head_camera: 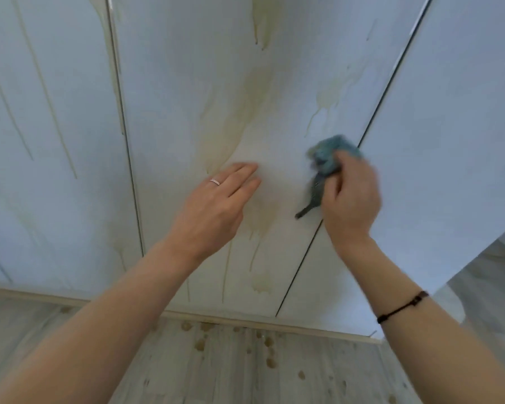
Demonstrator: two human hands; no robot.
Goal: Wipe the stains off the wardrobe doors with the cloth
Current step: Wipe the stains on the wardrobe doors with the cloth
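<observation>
Thin yellowish streaks (53,112) run down the left wardrobe door (85,83). My left hand (216,205) lies flat against the middle door (187,68), its fingers (242,173) straight and together, a ring (215,181) on one, just below the broad yellow stain (245,112). My right hand (350,196) curls round the bunched blue-green cloth (330,154) and presses it to the same door, near the seam with the right door (449,112). Brown drips (270,361) spot the floor (187,374) below.

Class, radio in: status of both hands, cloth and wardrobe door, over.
Right hand gripping blue cloth at middle door. Left hand open, fingers straight. Yellow stains present. Nothing blocking.
</observation>
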